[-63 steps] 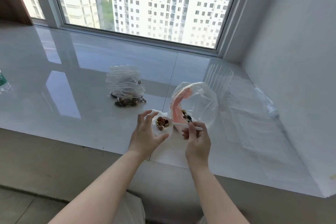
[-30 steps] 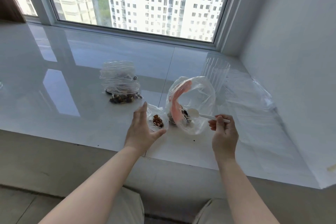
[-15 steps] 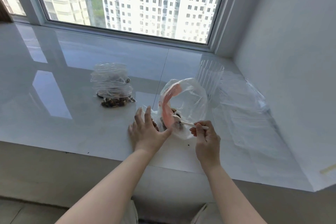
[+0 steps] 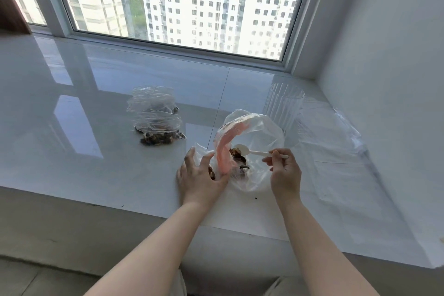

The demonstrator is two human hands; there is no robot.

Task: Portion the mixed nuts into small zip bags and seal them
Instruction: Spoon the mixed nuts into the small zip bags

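1. Two hands work at the near edge of the white counter (image 4: 72, 151). Left hand (image 4: 200, 179) rests against a small zip bag (image 4: 204, 156), fingers mostly straight and spread over the thin plastic; thumb lies along the pink strip of the big bag. Whether it grips the small bag or only steadies it: cannot tell. A few nuts show dark just past the fingers.
2. Right hand (image 4: 284, 172) pinches the handle of a white plastic spoon (image 4: 254, 152) between thumb and curled fingers. Spoon bowl sits inside the mouth of the large clear bag (image 4: 262, 142) and looks empty.
3. Mixed nuts (image 4: 237, 158) lie in the bottom of the large bag, touching the counter, between the two hands. Supply looks low; only a small dark heap visible.
4. Small crumbs on the counter near the front edge.
5. Further back left: filled zip bags (image 4: 157, 115), stacked or overlapping, nuts visible inside. Count looks like two; seals too small to confirm.
6. Back right: ribbed clear cup (image 4: 283, 103), upright, beside loose clear plastic sheeting (image 4: 336, 142), possibly spare bags.
7. Judgement: portioning well along. Current bag partly filled; it needs more scoops, then sealing.
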